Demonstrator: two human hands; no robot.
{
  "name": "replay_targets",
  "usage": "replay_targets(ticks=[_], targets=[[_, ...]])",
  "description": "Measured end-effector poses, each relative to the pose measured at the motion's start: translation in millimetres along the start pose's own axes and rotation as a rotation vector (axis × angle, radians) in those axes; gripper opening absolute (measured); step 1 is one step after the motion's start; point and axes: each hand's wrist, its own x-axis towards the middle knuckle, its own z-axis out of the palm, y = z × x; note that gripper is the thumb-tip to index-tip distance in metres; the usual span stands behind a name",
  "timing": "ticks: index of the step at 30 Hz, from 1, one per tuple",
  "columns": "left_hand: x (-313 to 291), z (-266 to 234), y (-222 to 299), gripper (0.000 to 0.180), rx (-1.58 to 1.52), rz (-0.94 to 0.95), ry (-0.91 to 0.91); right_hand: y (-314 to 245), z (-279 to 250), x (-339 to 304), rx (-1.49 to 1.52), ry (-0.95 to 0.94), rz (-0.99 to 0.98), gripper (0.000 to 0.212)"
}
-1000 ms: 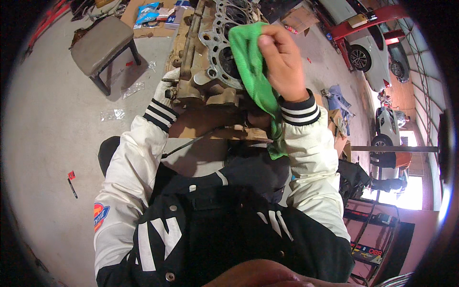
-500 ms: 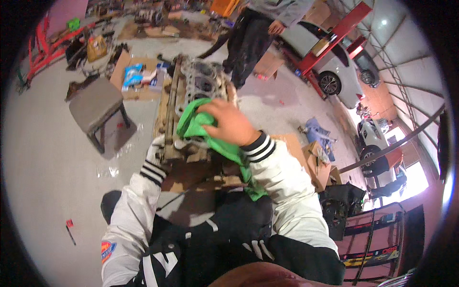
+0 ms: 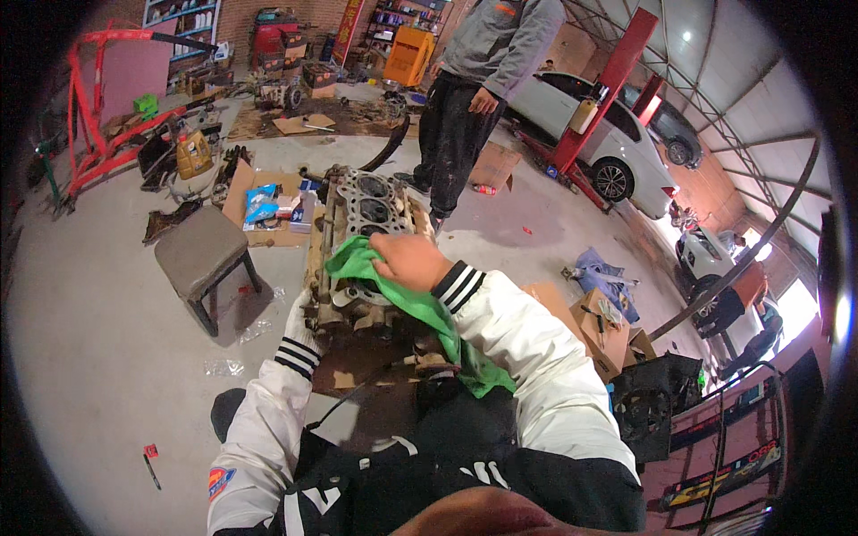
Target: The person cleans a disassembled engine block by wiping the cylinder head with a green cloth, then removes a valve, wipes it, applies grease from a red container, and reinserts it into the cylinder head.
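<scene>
An engine block [image 3: 315, 234] stands in front of me, its flat top face and row of round cylinder bores turned up. My right hand [image 3: 413, 259] is bare and closed on a green cloth [image 3: 420, 305], pressing it onto the near end of that top face. The cloth's loose end hangs over the near right side, down by my right forearm. In what looks like a white glove, my left hand [image 3: 304, 323] rests against the block's near left side; its fingers are hidden.
A stool [image 3: 201, 250] stands to the left, beside cardboard [image 3: 239, 192] carrying blue packets. Beyond the block stands a person in a grey top [image 3: 492, 45]. Open cardboard boxes [image 3: 601, 330] lie at right. A red hoist frame [image 3: 85, 116] is far left; a white car [image 3: 617, 134] stands far right.
My view has tilted up, showing more of the far workshop. The right hand and cloth are still on the block's near end; the left hand stays at its side.
</scene>
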Motion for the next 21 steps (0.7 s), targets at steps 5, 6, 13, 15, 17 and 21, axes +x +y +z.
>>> replay_targets(ticks=[5,6,13,15,17,21], targets=[[-9,12,2,0.036,0.246,0.491,0.420,9,-41,-19,0.079,0.351,0.316,0.029],[-12,20,5,0.030,0.284,0.671,0.561,12,-49,-29,0.103,0.448,0.380,0.029],[-77,117,4,0.029,0.940,0.802,0.373,11,-61,-95,0.255,0.848,0.372,0.032],[-87,149,-16,0.027,0.988,0.736,0.237,6,-54,-107,0.400,0.860,0.373,0.033],[-93,175,-35,0.027,1.130,0.656,0.279,3,-45,-114,0.486,0.859,0.343,0.034],[-93,207,-65,0.034,1.561,0.590,0.110,-2,-30,-120,0.540,0.920,0.301,0.031]])
